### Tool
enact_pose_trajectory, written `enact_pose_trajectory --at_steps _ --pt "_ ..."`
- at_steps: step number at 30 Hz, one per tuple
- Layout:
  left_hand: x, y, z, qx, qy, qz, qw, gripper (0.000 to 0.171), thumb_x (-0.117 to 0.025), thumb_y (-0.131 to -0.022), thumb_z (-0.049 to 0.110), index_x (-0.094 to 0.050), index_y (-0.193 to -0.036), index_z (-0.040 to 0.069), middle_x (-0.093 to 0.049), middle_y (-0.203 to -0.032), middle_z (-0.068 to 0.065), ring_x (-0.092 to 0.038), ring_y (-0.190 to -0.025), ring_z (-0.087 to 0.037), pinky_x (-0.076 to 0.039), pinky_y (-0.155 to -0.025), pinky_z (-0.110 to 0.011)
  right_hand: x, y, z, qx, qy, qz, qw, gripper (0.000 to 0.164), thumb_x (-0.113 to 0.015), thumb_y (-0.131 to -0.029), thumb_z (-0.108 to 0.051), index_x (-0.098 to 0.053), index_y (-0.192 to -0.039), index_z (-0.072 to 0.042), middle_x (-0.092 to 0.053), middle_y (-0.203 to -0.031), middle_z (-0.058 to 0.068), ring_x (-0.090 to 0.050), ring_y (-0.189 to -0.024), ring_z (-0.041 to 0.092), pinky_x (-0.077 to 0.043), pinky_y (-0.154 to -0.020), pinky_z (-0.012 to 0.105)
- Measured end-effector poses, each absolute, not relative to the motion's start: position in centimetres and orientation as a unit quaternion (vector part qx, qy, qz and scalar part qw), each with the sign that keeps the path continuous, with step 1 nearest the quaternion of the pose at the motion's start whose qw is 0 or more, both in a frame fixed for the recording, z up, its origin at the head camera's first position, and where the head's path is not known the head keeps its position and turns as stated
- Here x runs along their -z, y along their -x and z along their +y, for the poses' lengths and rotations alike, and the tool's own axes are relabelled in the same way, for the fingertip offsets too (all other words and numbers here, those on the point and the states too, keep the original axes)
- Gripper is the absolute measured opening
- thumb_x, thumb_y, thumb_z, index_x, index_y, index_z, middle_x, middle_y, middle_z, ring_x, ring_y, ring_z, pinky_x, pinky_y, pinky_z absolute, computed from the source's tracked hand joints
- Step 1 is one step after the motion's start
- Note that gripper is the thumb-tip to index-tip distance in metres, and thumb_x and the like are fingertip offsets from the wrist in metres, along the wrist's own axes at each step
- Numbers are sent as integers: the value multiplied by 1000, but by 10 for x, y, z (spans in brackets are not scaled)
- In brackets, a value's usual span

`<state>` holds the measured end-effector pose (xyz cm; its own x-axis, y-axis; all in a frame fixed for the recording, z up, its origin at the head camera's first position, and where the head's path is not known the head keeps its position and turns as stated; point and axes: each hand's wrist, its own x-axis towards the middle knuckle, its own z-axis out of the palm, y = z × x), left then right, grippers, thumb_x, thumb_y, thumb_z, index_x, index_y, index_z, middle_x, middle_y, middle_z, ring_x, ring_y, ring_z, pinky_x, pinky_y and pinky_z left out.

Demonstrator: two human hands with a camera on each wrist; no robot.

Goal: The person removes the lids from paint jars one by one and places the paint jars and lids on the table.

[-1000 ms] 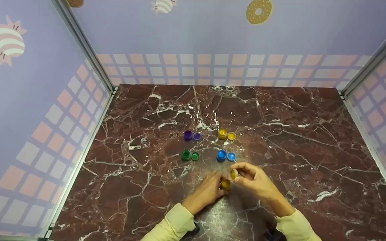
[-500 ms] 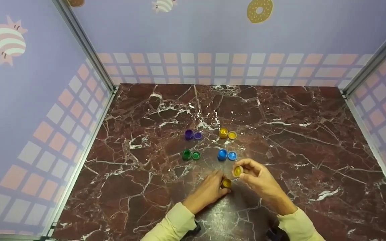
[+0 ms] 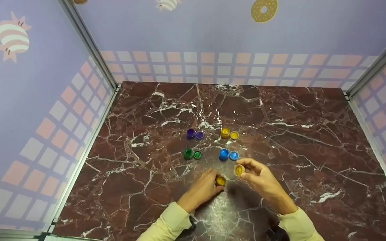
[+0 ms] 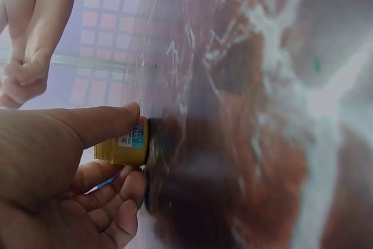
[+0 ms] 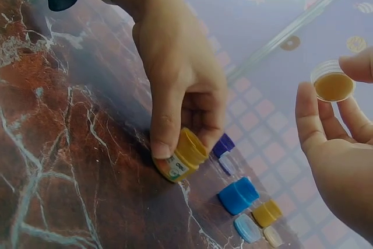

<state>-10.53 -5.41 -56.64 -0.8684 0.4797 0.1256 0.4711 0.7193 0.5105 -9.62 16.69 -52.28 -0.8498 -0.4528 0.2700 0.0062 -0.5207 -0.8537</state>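
My left hand (image 3: 199, 189) grips a small open jar of dark yellow paint (image 3: 220, 181) near the front of the table. In the left wrist view, thumb and fingers are round the labelled yellow jar (image 4: 129, 148), its base at the tabletop. To the right, my right hand (image 3: 261, 180) pinches the jar's round lid (image 3: 239, 170) by its rim, held apart from the jar. Yellow-brown paint coats the inside of the lid (image 5: 334, 87) in the right wrist view.
Beyond my hands stand open paint jars with lids beside them: purple (image 3: 190, 134), bright yellow (image 3: 225, 133), green (image 3: 188, 154) and blue (image 3: 224, 154). The blue jar's lid (image 3: 234, 155) lies close to my right fingertips. Patterned panels (image 3: 206, 30) enclose the marbled table (image 3: 139, 187).
My right hand has drawn the lid away from the jar, up and to the right, and tilted its painted inside into view. My left hand has shifted the jar slightly left.
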Motion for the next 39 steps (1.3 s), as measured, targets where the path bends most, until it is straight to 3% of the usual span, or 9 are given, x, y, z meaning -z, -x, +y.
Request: enact_pose_trajectory --at_steps 11,19,39 --pt "566 113 -83 -262 -233 936 -19 35 -76 -75 31 -59 -99 13 -56 -92 1 -56 -84 -19 -46 -76 -35 518 100 171 822 246 495 138 42 -44 -85 19 -33 -126 24 -53 -115 19 -56 -99 20 -49 -79 24" --pt "566 115 -105 -272 -203 941 -22 36 -77 -75 30 -60 -101 11 -57 -95 -1 -58 -83 -22 -47 -74 -39 517 102 174 807 249 520 125 45 -54 -85 14 -35 -125 24 -52 -116 25 -57 -97 20 -49 -77 22" --pt "560 117 -144 -276 -135 951 -18 35 -78 -74 28 -60 -97 8 -55 -88 -3 -58 -77 -27 -46 -70 -43 518 106 177 787 213 566 119 43 -54 -80 19 -41 -121 22 -56 -101 23 -58 -79 13 -49 -62 18"
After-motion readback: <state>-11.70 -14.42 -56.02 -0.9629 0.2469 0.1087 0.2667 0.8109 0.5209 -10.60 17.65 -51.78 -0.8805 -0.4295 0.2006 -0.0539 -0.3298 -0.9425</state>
